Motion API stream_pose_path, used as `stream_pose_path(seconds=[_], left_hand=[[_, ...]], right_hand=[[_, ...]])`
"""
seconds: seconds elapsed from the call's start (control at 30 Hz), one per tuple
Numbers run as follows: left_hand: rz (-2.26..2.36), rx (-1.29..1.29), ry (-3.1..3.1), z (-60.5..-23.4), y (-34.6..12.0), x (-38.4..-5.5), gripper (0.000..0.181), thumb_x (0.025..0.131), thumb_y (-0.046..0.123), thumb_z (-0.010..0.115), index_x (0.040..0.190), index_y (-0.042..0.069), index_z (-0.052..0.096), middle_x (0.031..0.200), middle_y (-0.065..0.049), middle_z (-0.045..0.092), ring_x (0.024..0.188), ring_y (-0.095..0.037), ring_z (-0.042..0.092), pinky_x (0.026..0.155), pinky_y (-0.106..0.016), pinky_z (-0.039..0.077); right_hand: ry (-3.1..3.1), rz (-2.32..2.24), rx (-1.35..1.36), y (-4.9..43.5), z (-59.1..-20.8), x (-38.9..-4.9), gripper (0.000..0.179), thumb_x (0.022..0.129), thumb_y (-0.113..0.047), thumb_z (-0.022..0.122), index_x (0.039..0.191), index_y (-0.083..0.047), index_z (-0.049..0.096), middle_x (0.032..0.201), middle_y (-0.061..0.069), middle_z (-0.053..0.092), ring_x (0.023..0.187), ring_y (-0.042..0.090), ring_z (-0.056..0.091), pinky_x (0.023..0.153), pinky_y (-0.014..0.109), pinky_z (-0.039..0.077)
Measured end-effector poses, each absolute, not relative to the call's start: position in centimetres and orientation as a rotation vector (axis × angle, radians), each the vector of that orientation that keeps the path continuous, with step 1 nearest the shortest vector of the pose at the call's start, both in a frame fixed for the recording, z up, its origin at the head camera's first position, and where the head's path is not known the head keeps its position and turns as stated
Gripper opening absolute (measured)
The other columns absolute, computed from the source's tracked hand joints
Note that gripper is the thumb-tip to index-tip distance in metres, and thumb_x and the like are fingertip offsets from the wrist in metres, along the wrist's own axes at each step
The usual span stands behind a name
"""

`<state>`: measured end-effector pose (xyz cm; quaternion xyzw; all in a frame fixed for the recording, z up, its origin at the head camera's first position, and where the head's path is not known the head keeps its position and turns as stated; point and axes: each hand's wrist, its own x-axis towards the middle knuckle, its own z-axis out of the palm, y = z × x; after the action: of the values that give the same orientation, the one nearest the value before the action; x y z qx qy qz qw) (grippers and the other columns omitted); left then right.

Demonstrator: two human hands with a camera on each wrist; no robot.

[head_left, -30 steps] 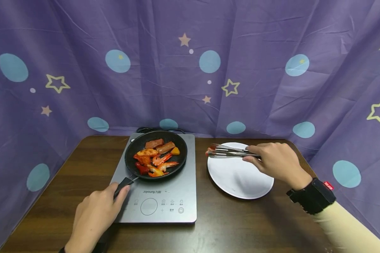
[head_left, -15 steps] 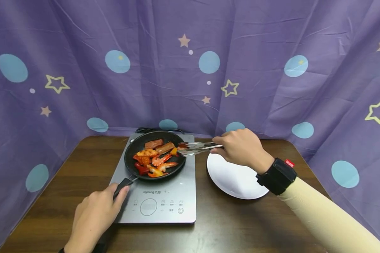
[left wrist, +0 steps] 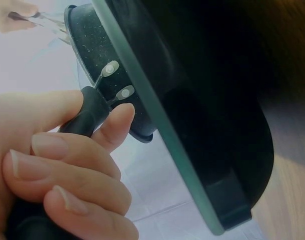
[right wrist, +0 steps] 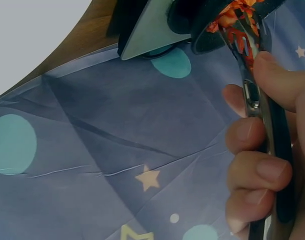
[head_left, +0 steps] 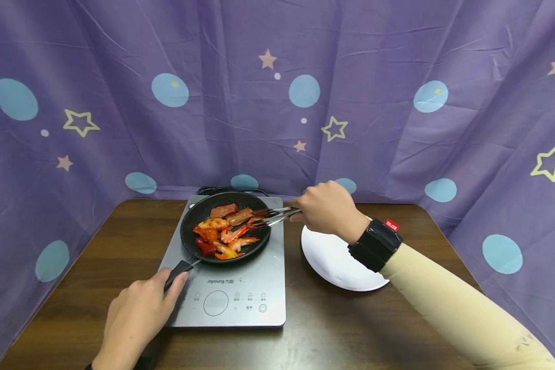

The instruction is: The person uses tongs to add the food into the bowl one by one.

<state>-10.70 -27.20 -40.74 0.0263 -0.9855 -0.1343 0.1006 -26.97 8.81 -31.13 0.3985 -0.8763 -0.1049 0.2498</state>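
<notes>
My left hand (head_left: 141, 316) grips the black handle (head_left: 179, 272) of a frying pan (head_left: 189, 246), its fingers curled round it in the left wrist view. The pan sits on a silver induction cooker (head_left: 273, 277). Inside are shrimp (head_left: 234, 234), brown meat pieces (head_left: 224, 210), a red piece (head_left: 205, 246) and orange-yellow pieces (head_left: 213, 223). My right hand (head_left: 328, 208) holds metal tongs (head_left: 277, 216), fingers curled round them in the right wrist view. Their tips reach into the pan's right side, by a yellow piece partly hidden behind them. Whether they pinch anything is unclear.
A white round plate (head_left: 339, 267) lies right of the cooker, partly covered by my right hand and wrist. Behind the wooden table (head_left: 333, 324) hangs a purple curtain (head_left: 240, 144). A black cord (head_left: 208, 190) lies behind the cooker.
My right hand has moved left with the tongs, from over the plate to inside the pan's right side. A reddish bit showed at their tips earlier. My left hand stays on the handle.
</notes>
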Motion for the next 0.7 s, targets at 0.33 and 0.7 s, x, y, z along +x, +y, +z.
stream_pose_path(seconds=[0.33, 0.7], left_hand=[[-0.395, 0.089, -2.925, -40.8, -27.3, -10.7, 0.054, 0.108, 0.057, 0.053, 0.111, 0.006, 0.070, 0.071, -0.020, 0.067, 0.057, -0.038, 0.063, 0.042, -0.046, 0.037], [-0.401, 0.099, -2.933, -40.8, -27.3, -10.7, 0.053, 0.108, 0.058, 0.052, 0.112, 0.008, 0.070, 0.073, -0.020, 0.067, 0.058, -0.038, 0.063, 0.043, -0.047, 0.038]], right_hand=[[-2.406, -0.417, 1.083, 6.5, -30.7, -26.7, 0.036, 0.087, -0.052, 0.084, 0.070, -0.025, 0.068, 0.062, -0.003, 0.062, 0.053, 0.019, 0.062, 0.048, 0.041, 0.051], [-2.529, -0.574, 1.043, 3.4, -28.9, -26.3, 0.031, 0.084, -0.052, 0.084, 0.074, -0.023, 0.076, 0.077, -0.002, 0.074, 0.063, 0.021, 0.069, 0.061, 0.042, 0.058]])
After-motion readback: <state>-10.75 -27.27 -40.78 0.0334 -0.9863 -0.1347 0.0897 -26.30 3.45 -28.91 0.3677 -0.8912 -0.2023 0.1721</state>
